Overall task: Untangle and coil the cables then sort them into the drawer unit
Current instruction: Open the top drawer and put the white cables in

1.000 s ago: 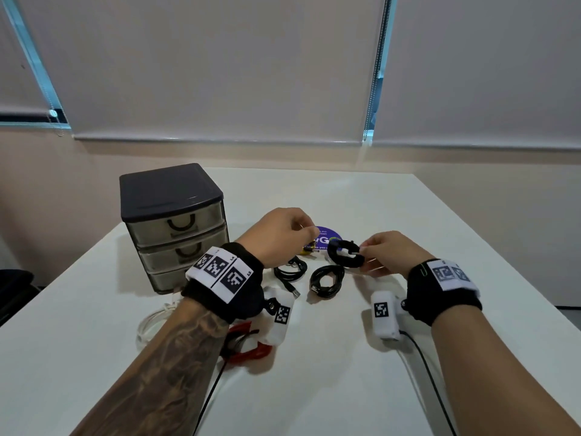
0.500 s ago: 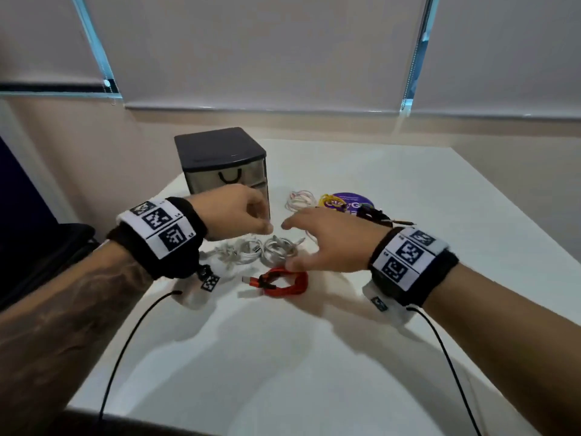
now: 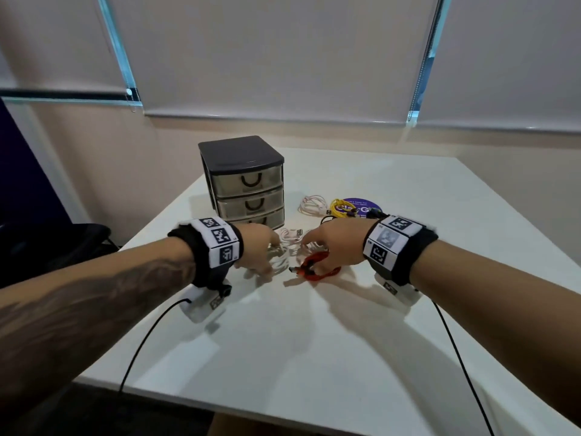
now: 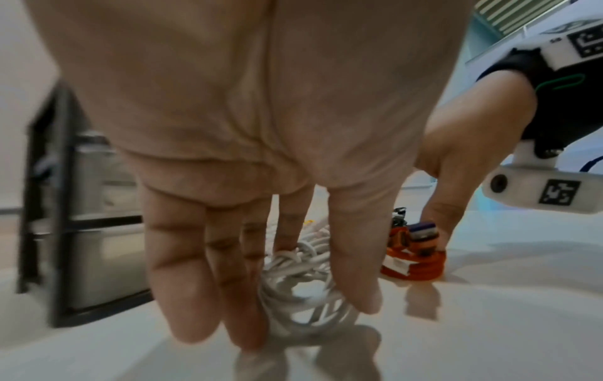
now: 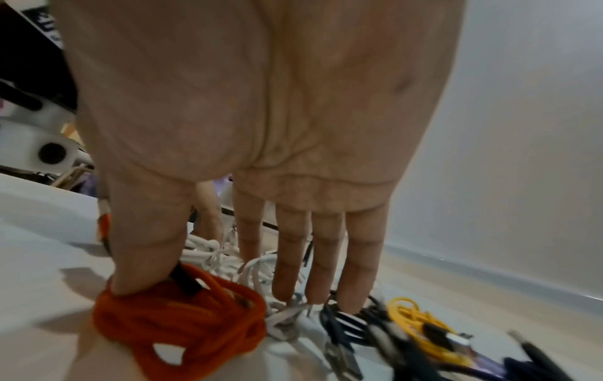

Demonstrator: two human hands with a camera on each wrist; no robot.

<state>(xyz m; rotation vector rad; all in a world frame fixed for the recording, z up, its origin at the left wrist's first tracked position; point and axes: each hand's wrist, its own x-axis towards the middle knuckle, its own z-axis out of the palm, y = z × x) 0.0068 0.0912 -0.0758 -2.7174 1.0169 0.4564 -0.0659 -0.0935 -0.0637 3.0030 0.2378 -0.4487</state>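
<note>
The drawer unit (image 3: 242, 180), dark-topped with three shut drawers, stands at the table's back left. Just in front of it lies a heap of white coiled cables (image 3: 284, 258). My left hand (image 3: 267, 265) reaches down over one white coil (image 4: 303, 283), straight fingers on one side and thumb on the other, touching it. My right hand (image 3: 311, 250) is spread flat beside it. Its thumb presses on the orange-red coiled cable (image 5: 176, 324), while its fingertips (image 5: 321, 296) rest on white and black cables (image 5: 352, 332).
Behind my right hand lie a pink-white coil (image 3: 312, 204), a yellow coil (image 3: 341, 205) and a purple round disc (image 3: 361, 206). The white table (image 3: 314, 357) ends at a near edge; black leads run from both wrist cameras over it.
Both hands have dropped onto the cable heap. The left hand went from curled to straight fingers over a white coil. The right thumb came down on the orange-red cable.
</note>
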